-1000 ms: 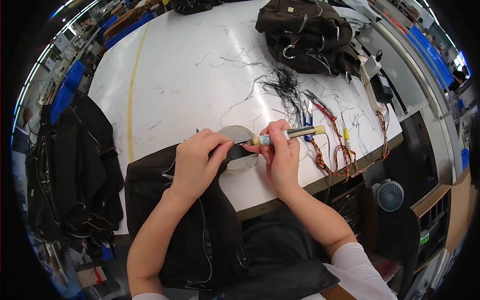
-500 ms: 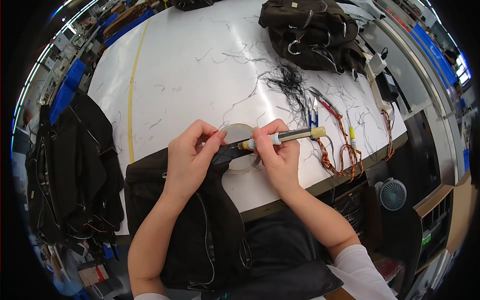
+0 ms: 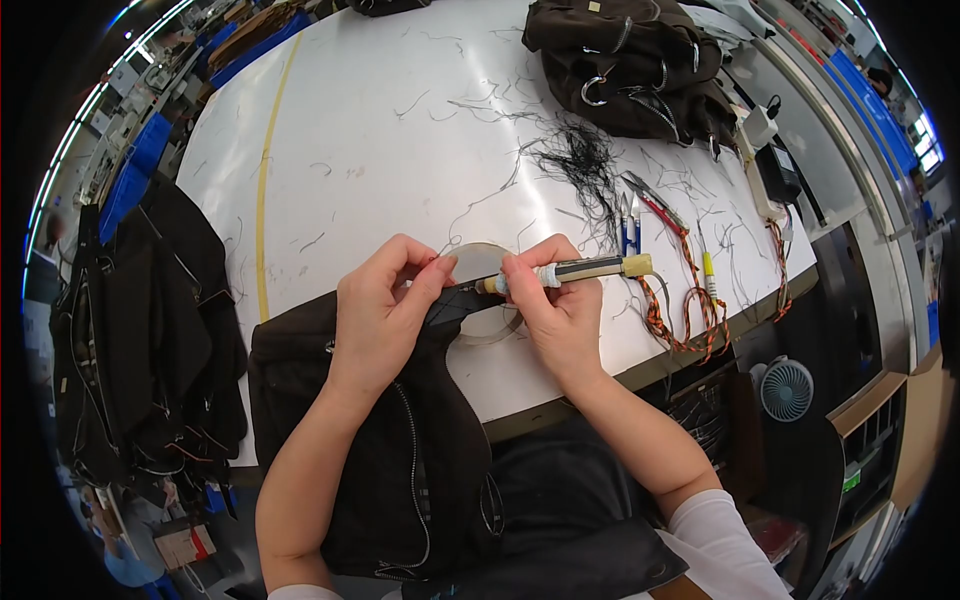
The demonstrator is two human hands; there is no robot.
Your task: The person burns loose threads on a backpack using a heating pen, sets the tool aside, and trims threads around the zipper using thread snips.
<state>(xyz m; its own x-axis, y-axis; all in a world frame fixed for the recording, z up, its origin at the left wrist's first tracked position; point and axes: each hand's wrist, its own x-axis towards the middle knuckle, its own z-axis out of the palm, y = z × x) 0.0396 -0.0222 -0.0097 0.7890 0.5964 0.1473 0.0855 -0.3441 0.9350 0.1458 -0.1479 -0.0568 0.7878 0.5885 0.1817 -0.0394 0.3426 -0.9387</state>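
Two bare hands are working close together over the white table (image 3: 370, 150): from here I see the left hand (image 3: 385, 310) pinching at the black strap (image 3: 462, 300) of a dark zippered fabric bag (image 3: 370, 450), which hangs over the near edge. The right hand (image 3: 560, 315) grips a pen-like tool wrapped in pale tape (image 3: 590, 268), its tip at the strap.

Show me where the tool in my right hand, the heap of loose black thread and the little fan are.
Tool (image 3: 592, 269): head view, on its barrel.
Heap of black thread (image 3: 586, 158): head view, on its dense middle.
Fan (image 3: 787, 390): head view, on its round grille.
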